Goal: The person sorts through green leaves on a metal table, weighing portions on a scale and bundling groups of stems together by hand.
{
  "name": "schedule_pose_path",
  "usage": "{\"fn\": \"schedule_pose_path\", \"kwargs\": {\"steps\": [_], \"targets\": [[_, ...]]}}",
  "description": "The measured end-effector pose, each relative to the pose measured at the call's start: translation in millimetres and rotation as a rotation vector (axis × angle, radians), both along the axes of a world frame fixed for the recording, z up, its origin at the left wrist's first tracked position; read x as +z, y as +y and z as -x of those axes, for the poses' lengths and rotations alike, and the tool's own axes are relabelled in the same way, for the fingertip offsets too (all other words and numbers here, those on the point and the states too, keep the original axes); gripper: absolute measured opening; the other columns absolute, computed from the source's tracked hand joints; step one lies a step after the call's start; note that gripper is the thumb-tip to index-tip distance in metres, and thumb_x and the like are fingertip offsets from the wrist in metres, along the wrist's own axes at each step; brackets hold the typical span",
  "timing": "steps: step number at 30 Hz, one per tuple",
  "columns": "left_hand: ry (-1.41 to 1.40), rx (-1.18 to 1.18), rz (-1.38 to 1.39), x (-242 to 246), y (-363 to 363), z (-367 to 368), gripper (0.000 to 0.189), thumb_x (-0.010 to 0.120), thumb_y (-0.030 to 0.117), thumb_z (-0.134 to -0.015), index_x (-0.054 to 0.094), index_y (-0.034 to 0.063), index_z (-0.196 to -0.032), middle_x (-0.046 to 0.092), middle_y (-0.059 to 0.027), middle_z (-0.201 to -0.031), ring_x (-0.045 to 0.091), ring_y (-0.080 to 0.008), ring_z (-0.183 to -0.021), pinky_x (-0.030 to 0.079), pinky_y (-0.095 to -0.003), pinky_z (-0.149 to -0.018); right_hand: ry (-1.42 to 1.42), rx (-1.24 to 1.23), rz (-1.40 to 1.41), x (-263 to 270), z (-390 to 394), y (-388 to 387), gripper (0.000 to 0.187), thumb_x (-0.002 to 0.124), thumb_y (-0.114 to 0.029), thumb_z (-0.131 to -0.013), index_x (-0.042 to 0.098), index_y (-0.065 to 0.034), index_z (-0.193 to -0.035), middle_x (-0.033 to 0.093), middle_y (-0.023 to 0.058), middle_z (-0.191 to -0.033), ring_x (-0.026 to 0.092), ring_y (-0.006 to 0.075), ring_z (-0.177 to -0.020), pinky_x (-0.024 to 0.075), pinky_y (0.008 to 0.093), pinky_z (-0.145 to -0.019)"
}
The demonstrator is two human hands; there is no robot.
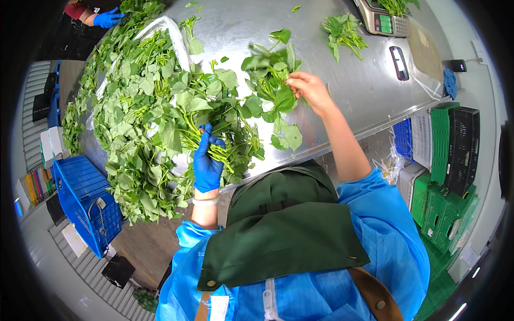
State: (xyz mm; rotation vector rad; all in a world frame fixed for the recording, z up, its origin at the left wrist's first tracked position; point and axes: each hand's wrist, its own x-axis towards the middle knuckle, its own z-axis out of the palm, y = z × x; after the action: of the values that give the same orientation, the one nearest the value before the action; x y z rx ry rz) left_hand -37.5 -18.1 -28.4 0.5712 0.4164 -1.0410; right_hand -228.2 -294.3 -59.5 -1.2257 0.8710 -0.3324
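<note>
My left hand (208, 158), in a blue glove, is closed around a bunch of leafy green stems (193, 132) near the table's front edge. Bare, my right hand (307, 88) pinches a leafy sprig (285, 98) with thumb and fingertips, to the right of the left hand. Some leaves by the right hand are blurred. A large heap of leafy greens (132, 100) covers the left part of the metal table (313, 44), with clear plastic (176, 36) lying among it. A small bunch of greens (343, 34) rests apart, beside the digital scale (385, 22).
More greens lie on the scale. A phone (398, 63) lies right of it. At the upper left, another person's blue-gloved hand (107, 19) is near the heap. A blue plastic crate (86, 200) stands at the left; green crates (437, 212) and a black crate (461, 148) stand at the right.
</note>
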Motion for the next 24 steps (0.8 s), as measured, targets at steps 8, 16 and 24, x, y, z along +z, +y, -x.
{"fn": "schedule_pose_path", "kwargs": {"steps": [8, 16, 24], "targets": [[-0.096, -0.06, -0.11, -14, -8, 5, 0.022, 0.059, 0.005, -0.092, 0.057, 0.0037, -0.115, 0.066, -0.0066, -0.104, 0.055, -0.0089, -0.066, 0.047, -0.0271, -0.064, -0.41, -0.073, -0.333, 35, 29, 6, 0.021, 0.05, -0.012, -0.091, 0.056, 0.0016, -0.106, 0.061, 0.0114, -0.1, 0.062, 0.0234, -0.085, 0.0488, 0.0324, -0.069], [-0.293, -0.229, -0.209, 30, -50, 44, 0.018, 0.06, 0.005, -0.091, 0.059, -0.0021, -0.108, 0.066, -0.0127, -0.104, 0.065, -0.0201, -0.096, 0.054, -0.0289, -0.073, -0.582, 0.099, -0.353, 46, -1, 83, 0.011, 0.053, -0.01, -0.088, 0.055, -0.0006, -0.094, 0.057, 0.01, -0.096, 0.061, 0.0225, -0.086, 0.0495, 0.0313, -0.072], [-0.485, -0.361, -0.276, 16, -49, 44, 0.03, 0.067, -0.002, -0.081, 0.06, 0.0013, -0.11, 0.064, -0.0036, -0.094, 0.061, -0.013, -0.084, 0.051, -0.0257, -0.074, -0.3, 0.287, -0.235, 36, -11, 122, 0.011, 0.063, -0.003, -0.082, 0.058, -0.0029, -0.093, 0.06, 0.0006, -0.086, 0.054, 0.0068, -0.077, 0.0461, 0.0245, -0.072]]}}
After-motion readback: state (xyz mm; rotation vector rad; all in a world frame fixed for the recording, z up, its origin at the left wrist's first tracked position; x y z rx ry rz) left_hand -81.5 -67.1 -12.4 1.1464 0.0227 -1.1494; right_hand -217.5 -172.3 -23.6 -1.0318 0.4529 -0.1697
